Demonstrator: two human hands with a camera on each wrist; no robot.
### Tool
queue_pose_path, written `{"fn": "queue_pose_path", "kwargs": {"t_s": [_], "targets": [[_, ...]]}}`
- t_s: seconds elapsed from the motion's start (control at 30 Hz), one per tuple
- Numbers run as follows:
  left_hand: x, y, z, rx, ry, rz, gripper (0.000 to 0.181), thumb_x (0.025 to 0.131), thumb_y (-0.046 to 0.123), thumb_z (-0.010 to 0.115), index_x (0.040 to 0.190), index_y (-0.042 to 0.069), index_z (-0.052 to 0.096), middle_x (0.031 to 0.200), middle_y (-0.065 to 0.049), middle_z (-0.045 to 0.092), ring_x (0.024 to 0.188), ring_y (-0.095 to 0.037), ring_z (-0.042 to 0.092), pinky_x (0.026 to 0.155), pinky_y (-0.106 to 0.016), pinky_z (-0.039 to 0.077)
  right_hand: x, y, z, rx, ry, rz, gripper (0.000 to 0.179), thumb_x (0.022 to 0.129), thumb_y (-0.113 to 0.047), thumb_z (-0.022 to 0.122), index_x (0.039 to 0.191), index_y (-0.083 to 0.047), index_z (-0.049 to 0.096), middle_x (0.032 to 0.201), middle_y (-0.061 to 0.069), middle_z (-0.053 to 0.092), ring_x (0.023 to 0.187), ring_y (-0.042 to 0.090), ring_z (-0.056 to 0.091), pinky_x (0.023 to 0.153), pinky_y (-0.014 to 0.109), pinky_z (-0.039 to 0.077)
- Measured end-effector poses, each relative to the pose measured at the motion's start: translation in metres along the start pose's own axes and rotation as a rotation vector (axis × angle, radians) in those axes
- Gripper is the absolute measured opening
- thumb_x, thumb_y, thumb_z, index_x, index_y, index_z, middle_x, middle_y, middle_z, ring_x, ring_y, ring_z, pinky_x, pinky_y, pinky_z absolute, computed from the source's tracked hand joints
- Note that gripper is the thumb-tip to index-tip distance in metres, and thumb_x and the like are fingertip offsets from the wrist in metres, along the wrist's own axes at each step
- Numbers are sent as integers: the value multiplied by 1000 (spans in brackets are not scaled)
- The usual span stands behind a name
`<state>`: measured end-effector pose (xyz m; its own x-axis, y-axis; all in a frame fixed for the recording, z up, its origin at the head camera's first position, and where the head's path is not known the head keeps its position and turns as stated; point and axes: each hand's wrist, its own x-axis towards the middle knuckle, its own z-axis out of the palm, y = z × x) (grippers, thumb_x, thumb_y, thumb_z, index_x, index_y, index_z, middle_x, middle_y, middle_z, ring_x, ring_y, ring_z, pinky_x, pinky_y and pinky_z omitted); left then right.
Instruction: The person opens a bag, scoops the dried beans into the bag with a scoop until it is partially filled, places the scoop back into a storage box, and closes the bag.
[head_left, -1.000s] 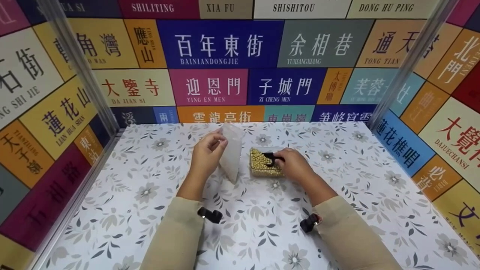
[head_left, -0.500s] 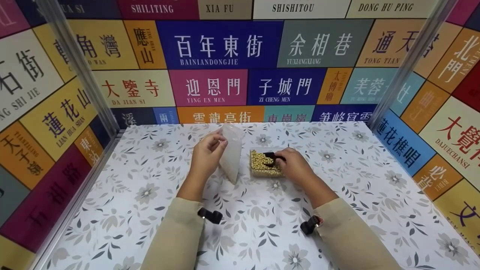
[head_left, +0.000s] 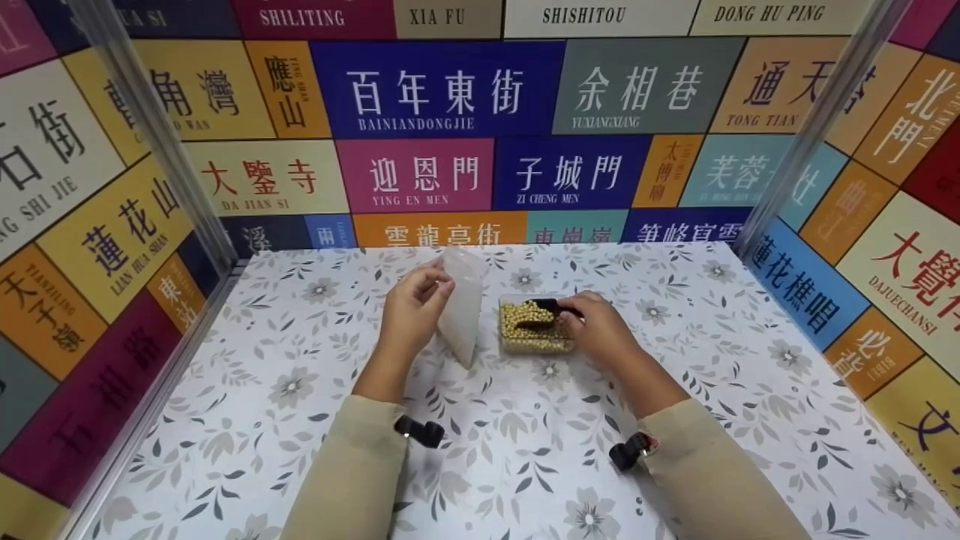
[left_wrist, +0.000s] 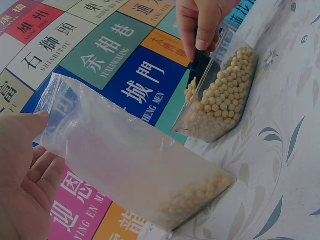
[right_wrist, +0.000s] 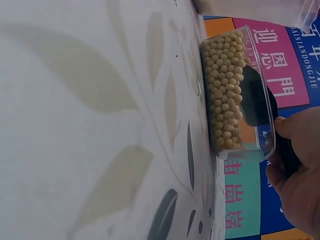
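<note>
Plastic tub [head_left: 534,346]: clear little rectangular box sitting on the tabletop, so I'll place everything off that.
Soybeans [right_wrist: 225,90]: a load of them inside the tub, banked up unevenly rather than level.
Floral tablecloth [head_left: 540,465]: ran under the tub and spread out on all sides of it, white with grey leaves and flowers.
Sign-print wall [head_left: 439,90]: rose behind the tub, all coloured blocks with place names, with more of the same off to either side.
Wrist cameras [head_left: 424,433]: black, one at each cuff of the beige sleeves [head_left: 341,472], both on the near side of the tub.
Clear plastic bag [head_left: 463,311]: just left of the tub, a bit apart from it, upright but leaning, with some beans down in its bottom. It stood between the left hand [head_left: 412,311] and the tub.
Black scoop [right_wrist: 256,97]: blade down inside the tub, against the beans; the tub's see-through wall came in front of part of it in both wrist views.
Left fingers: thumb and index close together, pinching the bag by its top edge, the others loosely bent.
Right hand [head_left: 600,326]: at the tub's right side, thumb and fingers clamped on the scoop's handle, right by the rim.
</note>
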<state>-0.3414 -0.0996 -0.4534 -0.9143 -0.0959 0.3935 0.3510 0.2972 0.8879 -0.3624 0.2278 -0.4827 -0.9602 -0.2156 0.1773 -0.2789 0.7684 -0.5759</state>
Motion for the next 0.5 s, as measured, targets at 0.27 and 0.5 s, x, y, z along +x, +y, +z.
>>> {"fn": "queue_pose_path", "kwargs": {"t_s": [0.27, 0.5], "targets": [[1, -1, 0, -11, 3, -2, 4, 103, 18, 73, 104, 14, 75, 148, -1, 69, 141, -20, 64, 113, -24, 54, -4, 14, -8, 104, 8, 36, 38, 112, -23, 58, 146, -8, 62, 150, 18, 60, 143, 39, 55, 120, 58, 47], [1, 1, 0, 8, 8, -4, 6, 105, 19, 70, 108, 15, 73, 149, -1, 68, 136, -19, 67, 112, -29, 57, -9, 22, -9, 273, 1, 103, 39, 113, -26, 55, 149, -11, 60, 152, 17, 59, 140, 36, 58, 115, 53, 52]]}}
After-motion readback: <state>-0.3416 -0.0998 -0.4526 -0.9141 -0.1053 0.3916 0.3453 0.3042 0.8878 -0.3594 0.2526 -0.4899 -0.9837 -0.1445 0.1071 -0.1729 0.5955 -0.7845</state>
